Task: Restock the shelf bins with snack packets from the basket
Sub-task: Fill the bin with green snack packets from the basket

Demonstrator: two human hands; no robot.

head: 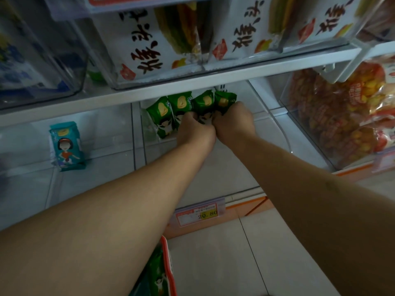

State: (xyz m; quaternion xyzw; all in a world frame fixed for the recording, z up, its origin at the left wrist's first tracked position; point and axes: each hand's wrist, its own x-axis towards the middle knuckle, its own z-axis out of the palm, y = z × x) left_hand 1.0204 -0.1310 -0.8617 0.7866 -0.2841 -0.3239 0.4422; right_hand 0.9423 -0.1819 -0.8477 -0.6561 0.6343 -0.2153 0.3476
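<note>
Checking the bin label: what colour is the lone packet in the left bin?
Teal snack packet with a cartoon figure, in the head view.

Packets at the back of the middle bin

My hands [195,129] held four packets [188,105] side by side there; a lone packet [66,146] stood in the left bin, the basket [168,265] below.

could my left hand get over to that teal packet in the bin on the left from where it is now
Probably not directly. The left hand grips the green packets, and a clear divider wall stands between that bin and the teal packet; it would have to let go, withdraw and re-enter.
</note>
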